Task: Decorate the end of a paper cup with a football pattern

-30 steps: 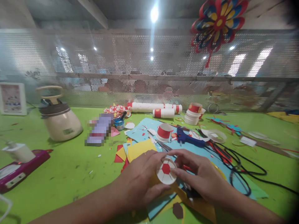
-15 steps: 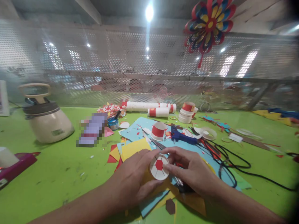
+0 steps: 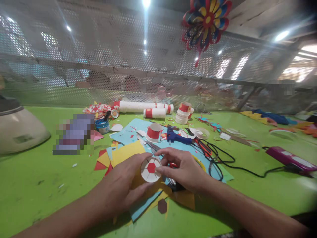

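Work on the disc [image 3: 150, 174], held low in front between both hands above the scraps, looks partly done. A red hexagon [image 3: 151, 167] sits at its middle, and dark lines run out from there towards the rim. The panels between those lines are white, so if anything more belongs on this face, they seem the likeliest part left; whether anything does cannot be told. Nor can I tell whether this is a flat round or the end of a cup.

The left hand [image 3: 123, 178] grasps the disc from its left side, thumb below, fingers curled over the top and behind. The right hand [image 3: 183, 170] has its thumb against the disc's face, just beside the red hexagon, and its index finger near the upper edge; whether those two pinch the rim is hard to see.

A brown hexagon [image 3: 162, 206] lies loose on the table [image 3: 32, 178], nearer the person, apparently cut but unused. Ahead, the scissors [image 3: 152, 145] lie partly hidden by the right hand, with the cup [image 3: 154, 132] and glue gun [image 3: 178, 136] beyond on blue paper [image 3: 131, 129].
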Available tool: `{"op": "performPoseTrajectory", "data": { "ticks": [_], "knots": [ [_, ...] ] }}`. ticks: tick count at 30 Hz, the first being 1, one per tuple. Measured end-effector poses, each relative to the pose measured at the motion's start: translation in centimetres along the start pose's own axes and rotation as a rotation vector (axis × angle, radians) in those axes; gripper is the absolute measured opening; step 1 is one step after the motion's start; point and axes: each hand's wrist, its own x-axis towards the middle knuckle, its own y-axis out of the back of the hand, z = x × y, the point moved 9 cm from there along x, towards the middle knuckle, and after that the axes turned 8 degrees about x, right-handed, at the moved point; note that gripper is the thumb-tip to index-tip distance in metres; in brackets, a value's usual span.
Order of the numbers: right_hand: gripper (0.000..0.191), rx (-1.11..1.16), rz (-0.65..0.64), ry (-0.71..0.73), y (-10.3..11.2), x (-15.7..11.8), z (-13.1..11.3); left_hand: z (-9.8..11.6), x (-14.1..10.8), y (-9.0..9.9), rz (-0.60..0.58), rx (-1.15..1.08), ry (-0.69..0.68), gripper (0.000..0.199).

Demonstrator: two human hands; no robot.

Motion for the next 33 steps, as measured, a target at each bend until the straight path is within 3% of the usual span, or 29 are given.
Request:
{"op": "performPoseTrajectory", "data": {
  "ticks": [8,19,27,33],
  "knots": [
    [0.024,-0.155,0.025,0.112,0.7,0.1,-1.0,-0.5,0.1,0.1,0.002,0.03,0.056,0.044],
    [0.021,-0.278,0.017,0.176,0.4,-0.3,-2.3,0.4,0.1,0.7,0.054,0.071,-0.051,0.045],
    [0.022,-0.191,-0.035,0.108,0.1,-0.3,-1.9,0.2,-0.3,0.2,0.037,0.004,-0.076,0.049],
    [0.022,0.08,-0.056,-0.025,-0.2,-0.2,-0.1,0.6,-0.2,0.1,0.031,-0.025,-0.112,0.05]
  ]
}}
